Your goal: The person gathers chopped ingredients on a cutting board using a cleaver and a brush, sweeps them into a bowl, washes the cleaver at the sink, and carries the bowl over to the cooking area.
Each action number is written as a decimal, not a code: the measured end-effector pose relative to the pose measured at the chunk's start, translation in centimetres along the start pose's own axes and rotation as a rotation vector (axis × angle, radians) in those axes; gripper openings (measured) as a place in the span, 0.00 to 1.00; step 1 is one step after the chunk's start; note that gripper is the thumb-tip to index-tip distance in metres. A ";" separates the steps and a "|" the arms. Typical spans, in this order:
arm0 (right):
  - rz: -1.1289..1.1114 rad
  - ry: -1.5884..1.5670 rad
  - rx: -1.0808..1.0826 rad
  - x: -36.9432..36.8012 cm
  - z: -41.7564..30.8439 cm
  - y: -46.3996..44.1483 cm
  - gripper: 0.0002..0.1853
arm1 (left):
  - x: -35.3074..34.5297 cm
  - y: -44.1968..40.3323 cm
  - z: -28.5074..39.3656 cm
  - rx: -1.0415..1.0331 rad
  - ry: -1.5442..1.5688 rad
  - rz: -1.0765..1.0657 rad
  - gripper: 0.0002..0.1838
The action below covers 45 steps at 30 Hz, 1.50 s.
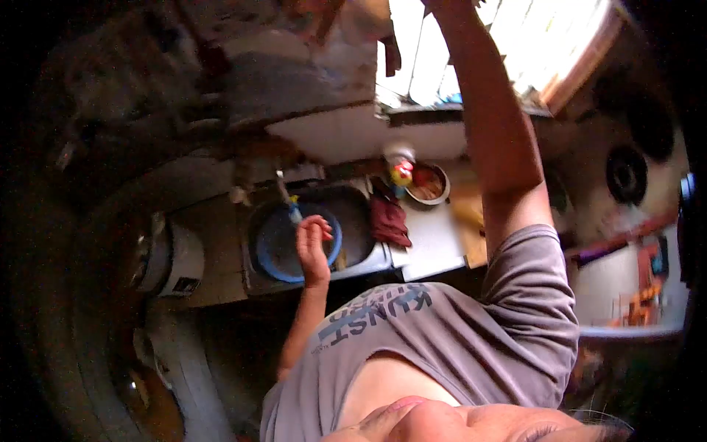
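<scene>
My left hand [314, 241] is over a blue basin [261, 259] set in the sink [357, 214]. Its fingers are loosely bent and nothing shows in them. Just beyond the fingertips is a tap [282, 184] with a pale blue and yellow end piece [294, 209]; whether they touch, I cannot tell. My right arm reaches up past a bright window, and the right hand [451, 3] is mostly cut off by the top edge, so its fingers and anything in them are hidden.
A dark red cloth [389, 221] hangs over the sink's right rim. Behind it stand a bowl of food [428, 184] and a red-and-yellow item [401, 173]. A wooden board [471, 217] lies further right. Left of the sink sits a white bucket [184, 258]. Dark round pans [626, 174] hang at right.
</scene>
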State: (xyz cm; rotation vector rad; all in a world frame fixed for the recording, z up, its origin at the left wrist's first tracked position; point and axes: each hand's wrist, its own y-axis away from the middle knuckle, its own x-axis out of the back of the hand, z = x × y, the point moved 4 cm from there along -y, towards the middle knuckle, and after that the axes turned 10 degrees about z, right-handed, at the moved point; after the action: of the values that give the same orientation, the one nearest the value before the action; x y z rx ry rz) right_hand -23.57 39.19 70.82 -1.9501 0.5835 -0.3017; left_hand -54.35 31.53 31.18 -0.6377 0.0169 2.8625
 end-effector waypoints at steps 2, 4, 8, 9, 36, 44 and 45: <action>-0.243 0.176 -0.454 1.6 5.1 11.5 0.12 | -1.3 0.0 0.3 -0.093 -0.092 -0.048 0.12; -0.374 0.330 -0.531 0.8 1.9 21.4 0.11 | -3.4 0.3 -1.1 -0.109 -0.120 -0.241 0.15; -0.395 0.250 -0.873 2.7 -0.9 36.9 0.16 | -7.9 4.4 -5.3 0.405 -0.091 -0.562 0.13; -0.376 0.294 -0.907 3.9 -1.8 39.0 0.15 | -8.1 5.5 -7.2 0.433 -0.211 -0.620 0.11; 0.745 0.987 -0.782 41.9 -33.9 66.2 0.11 | -29.7 37.9 -26.2 1.197 -0.359 -1.009 0.09; 0.664 1.101 -0.760 44.5 -33.1 68.0 0.06 | -37.8 25.9 -38.8 1.014 -0.424 -0.649 0.13; 0.800 0.955 -0.912 44.7 -32.4 69.0 0.06 | -38.9 24.0 -41.0 1.020 -0.393 -0.591 0.13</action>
State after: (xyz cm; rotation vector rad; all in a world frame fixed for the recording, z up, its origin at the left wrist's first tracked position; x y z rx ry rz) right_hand -18.59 -33.51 20.89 -2.0815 2.3671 -0.4918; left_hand -7.69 -2.06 9.61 0.1259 0.9590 1.9649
